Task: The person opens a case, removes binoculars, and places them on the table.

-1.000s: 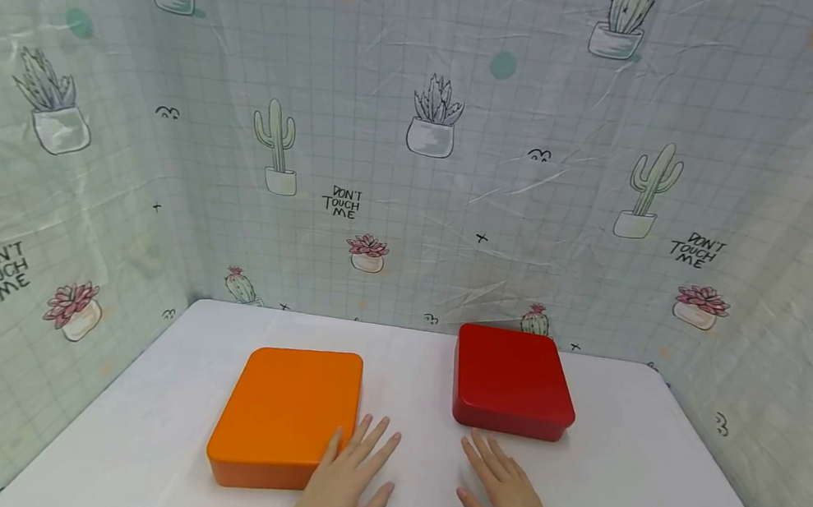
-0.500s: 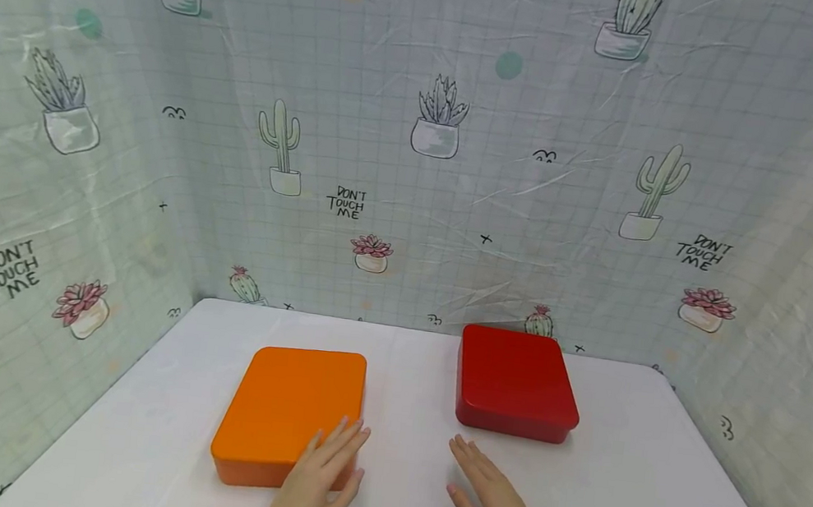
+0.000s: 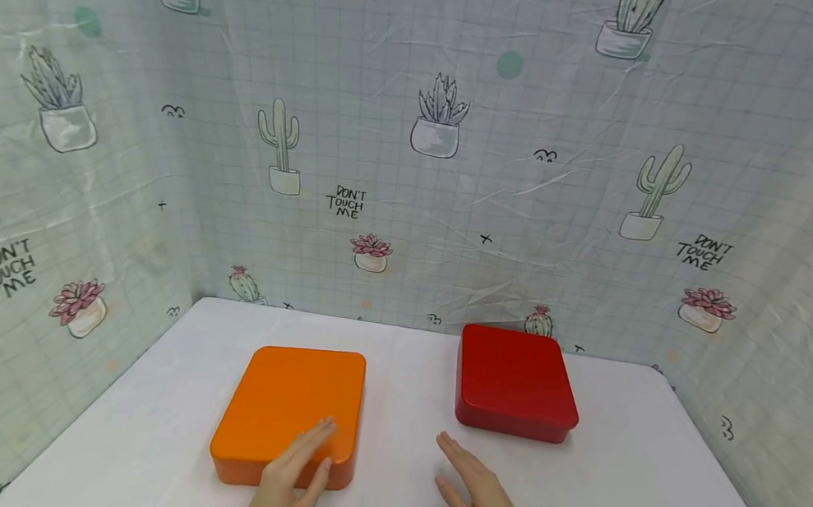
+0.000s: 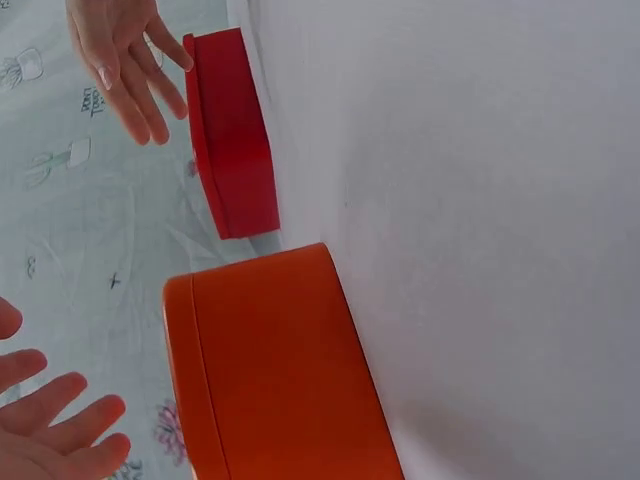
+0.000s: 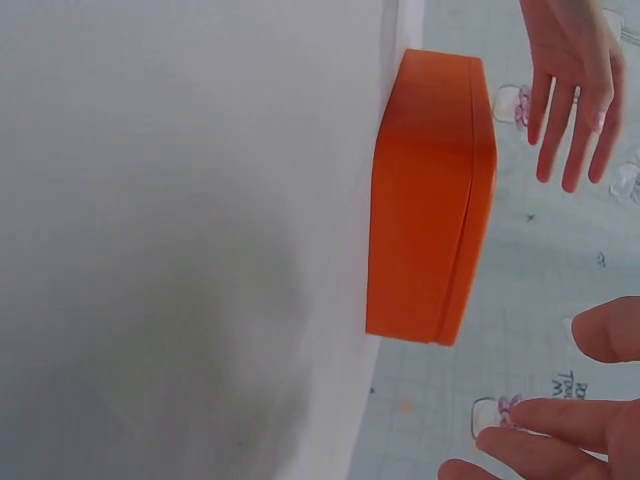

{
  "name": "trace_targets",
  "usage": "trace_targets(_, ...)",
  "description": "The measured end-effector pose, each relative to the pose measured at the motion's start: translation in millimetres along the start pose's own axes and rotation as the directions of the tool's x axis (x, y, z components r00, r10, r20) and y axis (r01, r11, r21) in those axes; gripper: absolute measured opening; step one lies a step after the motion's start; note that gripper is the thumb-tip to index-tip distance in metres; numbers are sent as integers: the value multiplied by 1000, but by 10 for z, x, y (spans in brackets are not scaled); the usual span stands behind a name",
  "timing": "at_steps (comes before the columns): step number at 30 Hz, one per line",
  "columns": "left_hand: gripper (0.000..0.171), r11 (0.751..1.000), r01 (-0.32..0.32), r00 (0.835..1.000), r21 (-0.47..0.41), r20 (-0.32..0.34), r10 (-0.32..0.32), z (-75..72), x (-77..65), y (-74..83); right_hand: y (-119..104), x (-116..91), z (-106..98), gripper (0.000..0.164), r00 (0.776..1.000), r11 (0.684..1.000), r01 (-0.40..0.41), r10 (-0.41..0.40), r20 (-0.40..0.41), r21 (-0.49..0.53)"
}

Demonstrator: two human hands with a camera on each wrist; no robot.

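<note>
An orange square box [image 3: 294,403] with rounded corners lies on the left of the table; a seam below its top shows in the left wrist view. My left hand [image 3: 289,477] is over its near edge, fingers extended and palm turned inward. A gap shows between that hand [image 5: 575,85] and the orange box [image 5: 425,200] in the right wrist view. Farther back on the right is a red box [image 3: 516,376] of similar shape. In front of it my right hand [image 3: 488,502] is held above the table, fingers straight, thumb apart. Neither hand holds anything.
Both boxes stand on a white table [image 3: 404,418]. Behind and at both sides hangs a pale sheet [image 3: 397,62] printed with cacti and lettering. A strip of table separates the two boxes.
My left hand has moved left over the orange box, its palm turning inward. The right hand has shifted slightly left and turned more on edge. Both boxes keep their places on the table.
</note>
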State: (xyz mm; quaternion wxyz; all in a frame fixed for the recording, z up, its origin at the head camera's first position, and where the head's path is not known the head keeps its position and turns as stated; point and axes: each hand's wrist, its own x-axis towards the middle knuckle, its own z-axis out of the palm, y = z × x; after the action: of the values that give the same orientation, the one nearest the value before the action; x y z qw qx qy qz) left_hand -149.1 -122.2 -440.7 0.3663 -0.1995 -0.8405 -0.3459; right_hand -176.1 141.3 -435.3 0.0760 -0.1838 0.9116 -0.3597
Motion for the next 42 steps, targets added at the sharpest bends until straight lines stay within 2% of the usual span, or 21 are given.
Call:
trace_targets(4, 51, 999, -10, 999, -48, -52, 7, -51, -18, -72, -44, 30, 25, 59, 1000, 997, 4, -6, 20, 74)
trace_targets(10, 46, 997, 52, 991, -57, -123, -58, -148, -42, -147, -70, 64, 93, 55, 998, 988, 60, -62, 16, 144)
trace_targets(15, 45, 989, 143, 975, -42, -164, -148, -231, -52, -174, -71, 80, 150, 51, 995, 983, 102, -103, -3, 154)
trace_targets(21, 40, 976, 203, 956, -84, -198, -216, -300, -53, -209, -86, 90, 195, 47, 989, 974, 147, -142, -43, 174)
trace_targets(29, 38, 966, 247, 928, -72, -270, -257, -385, -69, -316, -163, 113, 225, 45, 992, 965, 124, -115, -54, 231)
trace_targets(34, 36, 949, 303, 900, -85, -301, -315, -437, -68, -351, -222, 149, 252, 46, 999, 962, 49, -46, -17, 270)
trace_targets(39, 33, 907, 407, 852, -112, -313, -421, -500, -64, -375, -253, 178, 288, 46, 1000, 957, 27, -23, -19, 288)
trace_targets(41, 32, 889, 444, 837, -111, -303, -456, -516, -89, -436, -263, 189, 298, 45, 1000, 956, 26, -21, -23, 293)
trace_targets(42, 32, 888, 444, 838, -121, -297, -459, -505, -135, -531, -269, 195, 302, 44, 1000, 955, 26, -20, -23, 295)
